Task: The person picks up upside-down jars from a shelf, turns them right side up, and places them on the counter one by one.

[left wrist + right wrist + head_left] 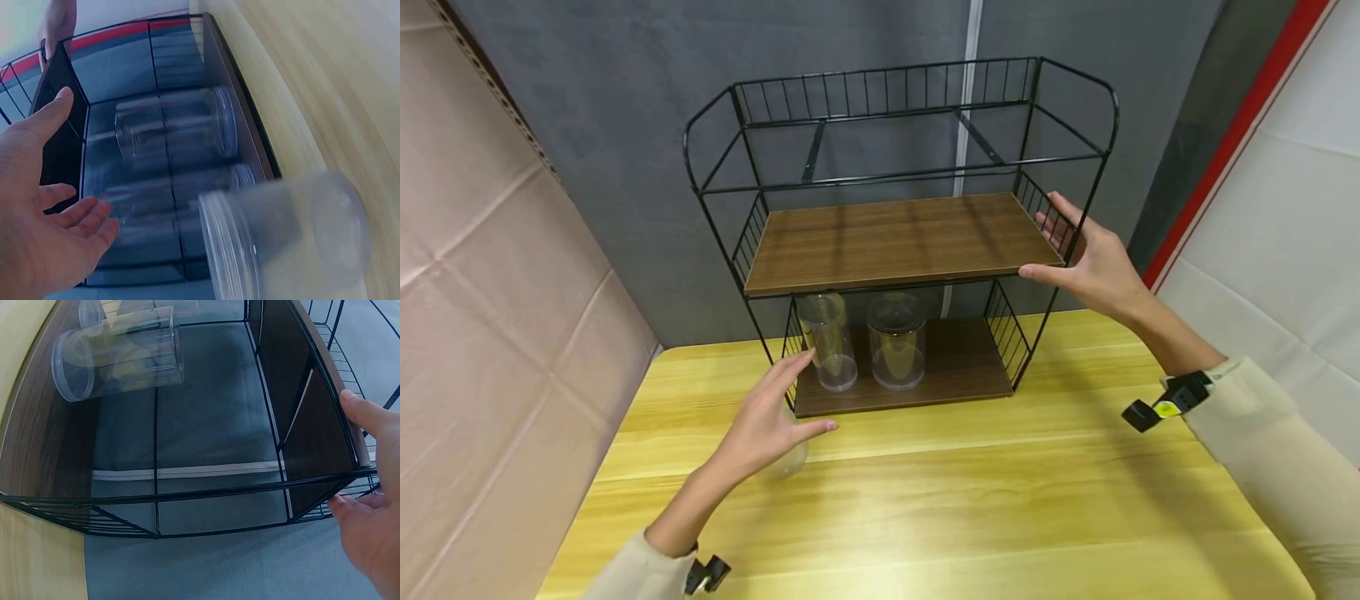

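Observation:
A black wire rack has a brown middle board (895, 242) and a lower board (955, 367); its top tier is bare frame. My right hand (1101, 262) grips the rack's right side at the middle board, thumb on the front corner and fingers at the side wires. On the lower board stand a tall clear jar (827, 337) and a wider clear jar (897, 342). My left hand (763, 421) holds nothing, fingers spread, in front of the rack's lower left corner. Beside it on the table stands a third clear jar (306, 231), largely hidden by that hand in the head view.
The rack stands at the back of a yellow wood-grain table (925, 500), before a grey cloth backdrop (625, 167). Pale cloth walls close in the left (497, 333) and right (1285, 250) sides. Low wire rails edge both ends of the boards.

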The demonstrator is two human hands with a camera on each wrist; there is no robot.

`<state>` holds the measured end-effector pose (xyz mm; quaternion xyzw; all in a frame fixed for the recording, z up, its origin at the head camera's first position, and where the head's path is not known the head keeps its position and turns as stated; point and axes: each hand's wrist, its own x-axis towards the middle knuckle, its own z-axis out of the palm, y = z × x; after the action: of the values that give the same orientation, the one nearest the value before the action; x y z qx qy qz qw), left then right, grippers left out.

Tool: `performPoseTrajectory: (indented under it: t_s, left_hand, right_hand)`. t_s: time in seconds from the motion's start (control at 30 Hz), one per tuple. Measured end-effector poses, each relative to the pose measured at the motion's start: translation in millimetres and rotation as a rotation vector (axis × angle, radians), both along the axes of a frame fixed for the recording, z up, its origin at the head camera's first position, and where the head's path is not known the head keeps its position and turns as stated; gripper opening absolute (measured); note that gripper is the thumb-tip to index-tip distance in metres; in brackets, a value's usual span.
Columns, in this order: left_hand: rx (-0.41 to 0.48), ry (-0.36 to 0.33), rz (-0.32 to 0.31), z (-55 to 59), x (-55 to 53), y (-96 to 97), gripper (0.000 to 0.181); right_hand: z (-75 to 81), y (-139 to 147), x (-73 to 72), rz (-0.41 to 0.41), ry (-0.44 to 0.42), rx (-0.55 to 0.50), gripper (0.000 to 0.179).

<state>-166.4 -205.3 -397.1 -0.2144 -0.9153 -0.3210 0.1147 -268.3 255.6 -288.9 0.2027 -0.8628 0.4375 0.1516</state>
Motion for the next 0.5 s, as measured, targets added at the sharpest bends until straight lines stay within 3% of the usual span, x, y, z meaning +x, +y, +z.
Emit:
performPoseTrajectory:
  t_s: [0.27,0.5]
  left_hand:
    - [0.111,-0.115,-0.006,-3.5,-8.5,29.7,0.109]
    - [0.204,-0.186,0.055,-11.5,-22.9,54.6,0.114]
  right_hand:
    - [-0.5,-0.2,-0.8,-0.003,0.012,0.002,0.105]
    - [0.0,-0.9,-0.6,0.004,0.005,-0.007,0.106]
